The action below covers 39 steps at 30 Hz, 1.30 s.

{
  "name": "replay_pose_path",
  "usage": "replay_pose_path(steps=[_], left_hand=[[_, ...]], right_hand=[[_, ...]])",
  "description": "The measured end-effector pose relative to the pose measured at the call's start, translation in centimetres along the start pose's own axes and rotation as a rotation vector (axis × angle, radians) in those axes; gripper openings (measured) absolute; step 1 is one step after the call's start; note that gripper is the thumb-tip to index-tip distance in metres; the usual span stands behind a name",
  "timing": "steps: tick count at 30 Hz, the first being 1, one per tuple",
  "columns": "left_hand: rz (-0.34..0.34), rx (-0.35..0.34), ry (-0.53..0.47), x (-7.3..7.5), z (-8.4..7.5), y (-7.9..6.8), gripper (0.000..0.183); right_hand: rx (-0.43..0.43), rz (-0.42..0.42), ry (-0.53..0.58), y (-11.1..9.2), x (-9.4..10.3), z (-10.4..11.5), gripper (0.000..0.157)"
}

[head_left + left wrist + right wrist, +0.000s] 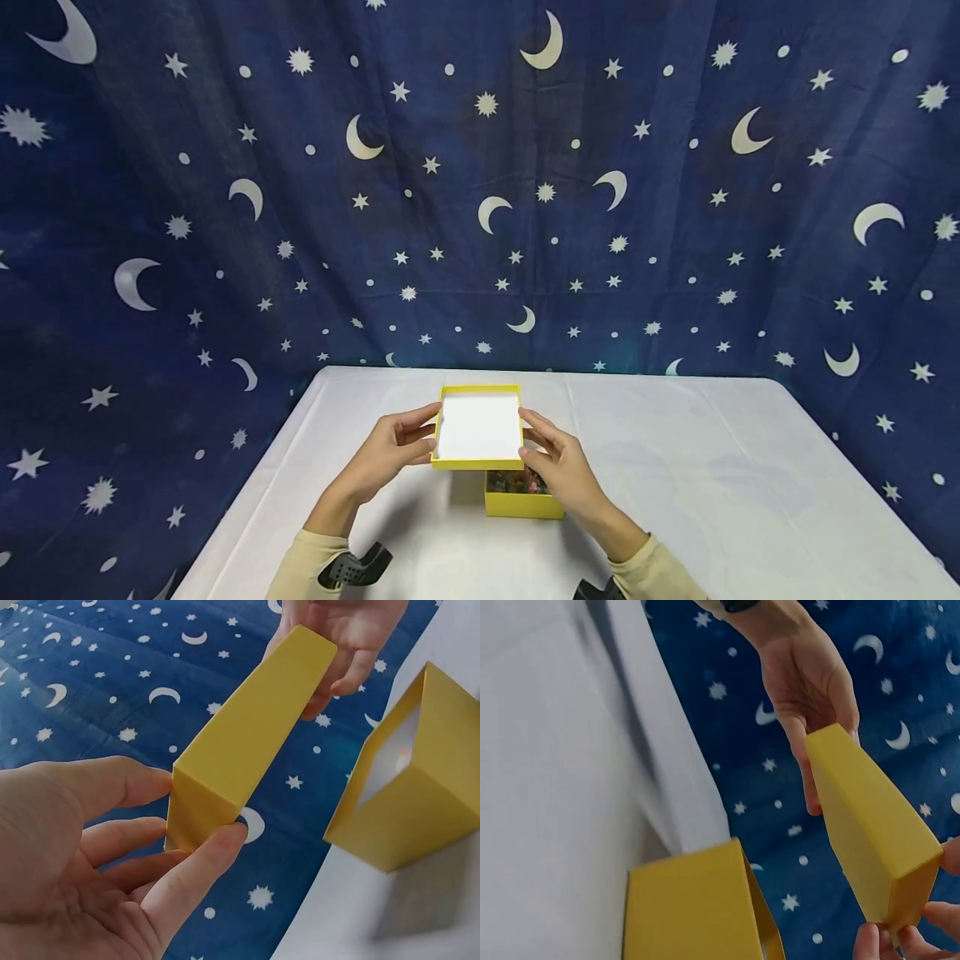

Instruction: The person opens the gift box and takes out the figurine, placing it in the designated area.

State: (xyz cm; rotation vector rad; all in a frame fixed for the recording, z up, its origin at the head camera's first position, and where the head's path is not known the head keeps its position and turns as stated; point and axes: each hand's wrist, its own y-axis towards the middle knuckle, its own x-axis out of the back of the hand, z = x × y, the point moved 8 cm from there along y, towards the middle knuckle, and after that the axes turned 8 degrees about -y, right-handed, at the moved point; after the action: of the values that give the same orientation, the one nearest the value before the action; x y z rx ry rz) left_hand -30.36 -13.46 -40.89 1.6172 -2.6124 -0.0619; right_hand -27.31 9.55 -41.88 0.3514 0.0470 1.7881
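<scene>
A square yellow box lid point(478, 427) with a white inside is held up between both hands, its hollow side facing the head camera. My left hand point(384, 454) grips the lid's left edge with thumb and fingertips. On the opposite edge, my right hand point(564, 468) pinches it the same way. Behind and below the lid stands a yellow box point(523, 505) on the table, partly covered by the lid in the head view. Small multicoloured items point(517, 482) show inside the box, too small to make out. In the left wrist view the lid point(247, 724) appears edge-on, apart from the box point(442, 802).
The table point(675, 467) has a white cloth over it, with folds and rounded far corners. A dark blue curtain point(450, 208) with moons and stars hangs behind and at the sides. Black straps with devices sit on both wrists.
</scene>
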Motion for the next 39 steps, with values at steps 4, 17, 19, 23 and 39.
replay_pose_path(steps=[4, 17, 19, 23, 39], left_hand=[[-0.005, 0.017, 0.009, 1.1, 0.7, -1.4, 0.063], [-0.037, 0.055, -0.009, 3.7, 2.5, -5.6, 0.066], [-0.03, 0.053, -0.01, 4.0, 2.7, -6.1, 0.066], [-0.02, 0.039, -0.006, 4.6, 3.0, -7.1, 0.066], [0.052, 0.007, -0.009, 6.7, 4.3, -9.1, 0.063]], right_hand=[[-0.014, 0.004, -0.011, -0.4, -1.7, -0.1, 0.057], [-0.021, 0.124, 0.029, -1.7, -6.7, 0.1, 0.062], [-0.013, 0.144, 0.016, -1.9, -7.2, 0.2, 0.063], [-0.001, 0.171, -0.001, -2.2, -8.2, 0.4, 0.063], [-0.043, 0.208, -0.03, -1.9, -11.6, -0.5, 0.063]])
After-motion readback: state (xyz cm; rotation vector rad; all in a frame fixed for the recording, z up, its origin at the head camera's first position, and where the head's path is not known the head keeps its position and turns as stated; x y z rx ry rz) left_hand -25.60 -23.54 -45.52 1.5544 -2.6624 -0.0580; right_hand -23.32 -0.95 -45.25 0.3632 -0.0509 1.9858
